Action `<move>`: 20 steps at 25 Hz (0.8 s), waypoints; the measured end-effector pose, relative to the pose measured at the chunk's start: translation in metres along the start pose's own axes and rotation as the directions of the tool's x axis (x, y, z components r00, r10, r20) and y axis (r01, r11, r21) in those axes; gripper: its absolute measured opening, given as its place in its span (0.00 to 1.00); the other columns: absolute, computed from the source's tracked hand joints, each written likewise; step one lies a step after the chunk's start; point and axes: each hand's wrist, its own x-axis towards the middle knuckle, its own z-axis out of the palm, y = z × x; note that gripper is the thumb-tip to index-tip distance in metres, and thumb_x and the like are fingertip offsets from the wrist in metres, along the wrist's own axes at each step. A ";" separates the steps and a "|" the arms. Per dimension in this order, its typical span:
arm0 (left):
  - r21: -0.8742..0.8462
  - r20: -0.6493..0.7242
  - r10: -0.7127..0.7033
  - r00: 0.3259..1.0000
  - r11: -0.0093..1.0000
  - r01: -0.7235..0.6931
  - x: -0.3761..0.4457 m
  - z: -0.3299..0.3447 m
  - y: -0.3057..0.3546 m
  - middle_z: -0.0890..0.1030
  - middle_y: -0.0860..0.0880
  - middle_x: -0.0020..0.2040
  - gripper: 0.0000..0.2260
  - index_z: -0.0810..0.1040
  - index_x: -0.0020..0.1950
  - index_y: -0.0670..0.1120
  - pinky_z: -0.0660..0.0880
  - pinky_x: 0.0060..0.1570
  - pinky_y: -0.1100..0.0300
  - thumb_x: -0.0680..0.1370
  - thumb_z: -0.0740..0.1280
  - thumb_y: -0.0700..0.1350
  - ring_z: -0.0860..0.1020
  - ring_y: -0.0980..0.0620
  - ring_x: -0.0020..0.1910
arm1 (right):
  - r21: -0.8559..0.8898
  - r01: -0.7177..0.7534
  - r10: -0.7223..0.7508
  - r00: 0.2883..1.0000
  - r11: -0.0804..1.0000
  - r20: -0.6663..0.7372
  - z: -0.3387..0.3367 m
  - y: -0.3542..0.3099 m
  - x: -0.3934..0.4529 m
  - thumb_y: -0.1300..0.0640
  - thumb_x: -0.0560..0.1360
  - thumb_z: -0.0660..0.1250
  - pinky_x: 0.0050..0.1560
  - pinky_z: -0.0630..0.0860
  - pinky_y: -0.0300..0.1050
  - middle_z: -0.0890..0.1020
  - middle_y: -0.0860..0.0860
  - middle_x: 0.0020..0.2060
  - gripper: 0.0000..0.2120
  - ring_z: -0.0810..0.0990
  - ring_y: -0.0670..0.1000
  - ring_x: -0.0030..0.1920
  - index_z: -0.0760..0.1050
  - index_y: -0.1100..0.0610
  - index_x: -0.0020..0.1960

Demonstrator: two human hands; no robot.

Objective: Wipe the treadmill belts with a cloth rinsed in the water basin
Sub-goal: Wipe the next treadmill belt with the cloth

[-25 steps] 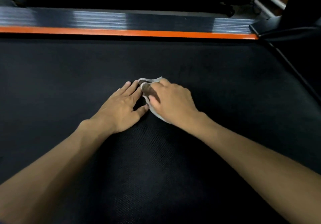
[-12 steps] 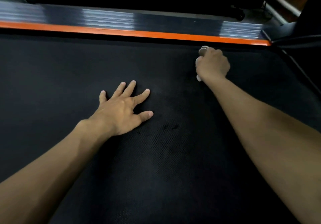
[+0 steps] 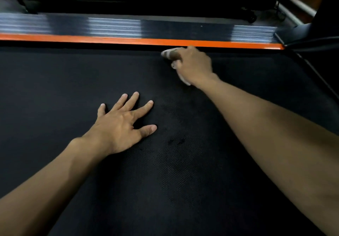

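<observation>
Since a second ago the cloth (image 3: 176,59) has travelled from the middle of the belt (image 3: 73,81), where both hands lay together, out to the far edge, and in the last half second it slid a little leftward along that edge. It now lies on the belt just short of the orange strip (image 3: 110,38), bunched under the right hand (image 3: 194,65), whose fingers curl over it and grip it; pale folds poke out at the fingertips and below the wrist side. That hand is blurred, so how tightly it clamps I cannot tell. The left hand (image 3: 121,125) has stayed put nearer the body, flat on the belt with fingers spread and straight, holding nothing, seemingly bracing the person's weight. As to progress, I judge the wiping to be under way: a darker, damp-looking patch (image 3: 176,140) with two small wet spots sits between the arms, suggesting that part has been passed over, while the wide stretch to the left shows no such sheen and likely remains. No basin is in view. Counted: one cloth, one belt visible, two hands, one orange strip, and beyond it one ribbed grey side rail (image 3: 113,26).
</observation>
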 end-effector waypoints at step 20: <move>0.016 -0.001 -0.001 1.000 1.000 0.001 0.004 0.003 -0.001 0.37 0.56 0.79 0.31 0.43 0.76 0.69 0.39 0.73 0.37 0.75 0.50 0.71 0.36 0.53 0.78 | 0.035 0.181 -0.182 0.983 0.983 0.032 0.024 -0.104 -0.025 0.52 0.80 0.60 0.47 0.71 0.48 0.74 0.53 0.66 0.16 0.79 0.57 0.58 0.73 0.48 0.67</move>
